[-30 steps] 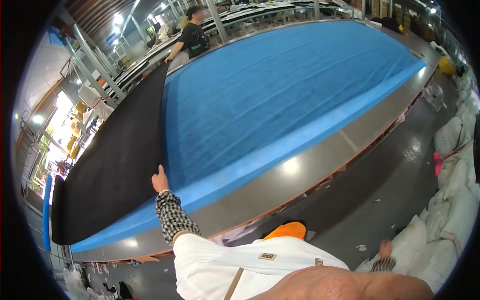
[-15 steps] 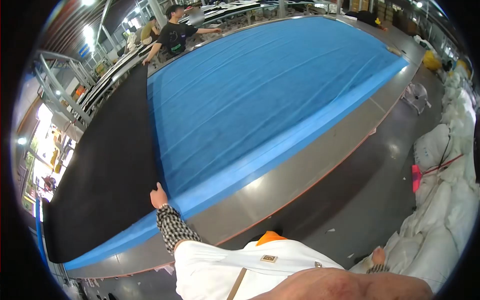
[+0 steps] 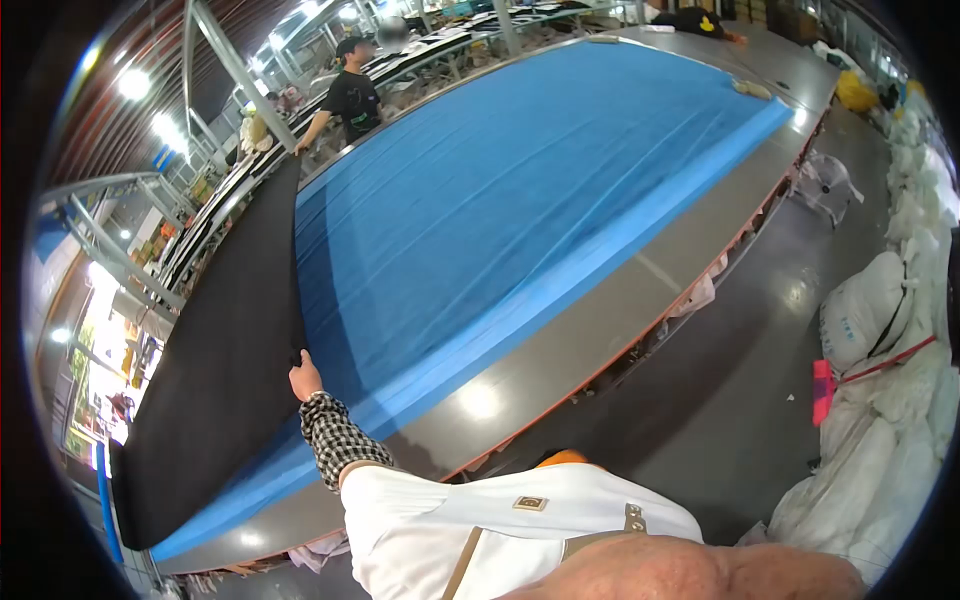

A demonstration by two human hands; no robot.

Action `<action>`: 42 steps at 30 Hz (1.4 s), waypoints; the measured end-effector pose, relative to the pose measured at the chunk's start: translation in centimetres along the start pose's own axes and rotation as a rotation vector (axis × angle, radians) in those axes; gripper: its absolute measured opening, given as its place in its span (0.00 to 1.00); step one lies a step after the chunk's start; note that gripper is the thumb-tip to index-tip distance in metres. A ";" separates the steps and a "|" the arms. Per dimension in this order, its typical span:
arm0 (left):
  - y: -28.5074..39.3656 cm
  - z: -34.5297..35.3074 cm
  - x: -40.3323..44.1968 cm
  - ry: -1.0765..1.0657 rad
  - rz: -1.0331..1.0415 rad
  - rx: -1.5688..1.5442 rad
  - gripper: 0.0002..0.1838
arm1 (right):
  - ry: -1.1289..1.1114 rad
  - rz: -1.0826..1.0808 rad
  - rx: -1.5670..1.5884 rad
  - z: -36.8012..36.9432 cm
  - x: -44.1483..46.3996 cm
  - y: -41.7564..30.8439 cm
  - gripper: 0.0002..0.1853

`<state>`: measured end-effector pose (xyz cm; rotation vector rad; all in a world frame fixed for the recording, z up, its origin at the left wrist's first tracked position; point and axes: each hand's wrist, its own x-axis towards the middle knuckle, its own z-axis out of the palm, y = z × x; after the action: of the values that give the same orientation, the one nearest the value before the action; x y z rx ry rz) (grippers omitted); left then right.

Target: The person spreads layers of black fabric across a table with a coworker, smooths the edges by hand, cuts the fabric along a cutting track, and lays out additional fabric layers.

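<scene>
My left hand (image 3: 306, 378) is closed on the near corner of a black fabric sheet (image 3: 225, 340). A black-and-white checked cuff covers that forearm. The sheet hangs in a long slope to the left, its straight edge running from my fingers to the far side. Under and beside it lies blue fabric (image 3: 500, 200), spread in a layer with several wrinkles and a paler near border. At the far end of the black edge, a co-worker's hand (image 3: 300, 147) is at the sheet. My right hand is out of view.
The blue layer lies on a long grey table (image 3: 620, 290) with an orange-red edge strip. A co-worker (image 3: 352, 100) stands across it. White sacks (image 3: 865, 310) line the right side, near a pink object (image 3: 822, 392). A fan (image 3: 825, 188) stands beside the table.
The black edge has lifted, and my left hand has risen slightly with it. My view has turned and shifted. My right hand, visible low on the right before, has left the view.
</scene>
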<state>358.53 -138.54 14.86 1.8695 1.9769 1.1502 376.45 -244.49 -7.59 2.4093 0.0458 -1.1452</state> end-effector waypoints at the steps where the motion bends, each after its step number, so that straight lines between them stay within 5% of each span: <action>1: 2.5 1.3 -0.7 0.014 0.018 -0.018 0.38 | 0.037 -0.009 -0.052 -3.8 3.1 1.7 0.16; 3: 4.7 2.5 0.5 0.025 0.065 -0.012 0.37 | 0.249 -0.013 0.015 -7.9 11.1 3.1 0.22; 6: 13.7 10.4 -3.9 -0.125 -0.054 -0.342 0.34 | 0.966 -0.166 0.843 -24.1 20.1 5.2 0.17; 7: 17.0 13.1 -6.0 -0.137 -0.095 -0.318 0.33 | 0.786 -0.226 0.909 -33.1 16.3 4.8 0.15; 10: 23.4 19.0 -9.6 -0.128 0.049 0.027 0.34 | 0.964 -0.358 1.013 -41.5 13.1 2.7 0.11; 11: 25.3 19.7 -11.2 -0.163 0.002 0.134 0.34 | 0.903 -0.342 0.937 -40.8 11.9 3.4 0.11; 13: 24.2 24.6 -10.7 -0.149 0.087 -0.164 0.34 | 0.814 -0.349 0.803 -38.9 13.7 4.6 0.11; 15: 28.3 24.7 -12.7 -0.320 -0.133 -0.213 0.32 | 0.758 -0.191 0.864 -33.1 16.1 6.6 0.11; 17: 24.4 22.4 -6.3 -0.421 -0.209 -0.732 0.30 | 0.694 -0.020 0.751 -20.7 9.3 2.7 0.13; 20: 32.6 21.9 -9.6 -0.426 -0.246 -0.893 0.28 | 0.197 -0.081 0.502 -13.4 4.3 2.8 0.12; 23: 34.5 26.5 -8.7 -0.263 -0.144 -0.719 0.29 | -0.102 -0.038 0.471 -15.0 3.4 5.5 0.11; 27: 46.0 28.4 -17.1 -0.202 -0.213 -0.619 0.29 | -0.116 -0.060 0.350 -20.8 16.3 17.4 0.11; 32: 60.2 36.3 -27.2 -0.195 -0.107 -0.780 0.30 | 0.273 -0.213 -0.179 -38.9 42.2 31.1 0.14; 33: 64.1 37.4 -30.2 -0.211 -0.144 -0.734 0.31 | 0.321 -0.225 -0.126 -45.8 46.7 32.5 0.15; 35: 68.1 43.5 -33.4 -0.079 0.003 -0.362 0.33 | 0.826 -0.316 0.477 -58.2 52.6 33.6 0.11; 36: 70.5 45.4 -34.9 -0.107 -0.004 -0.326 0.34 | 0.789 -0.254 0.808 -66.4 52.9 32.4 0.11; 40: 81.0 56.9 -46.1 -0.170 -0.048 -0.496 0.31 | 0.894 -0.613 0.823 -90.1 58.0 30.4 0.11; 42: 83.5 63.8 -49.9 -0.126 -0.071 -0.731 0.29 | 0.949 -0.708 0.595 -92.8 61.8 29.6 0.11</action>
<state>471.07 -166.51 6.18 1.4243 1.2797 1.4309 490.68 -241.61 8.70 3.3887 1.0502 -0.0875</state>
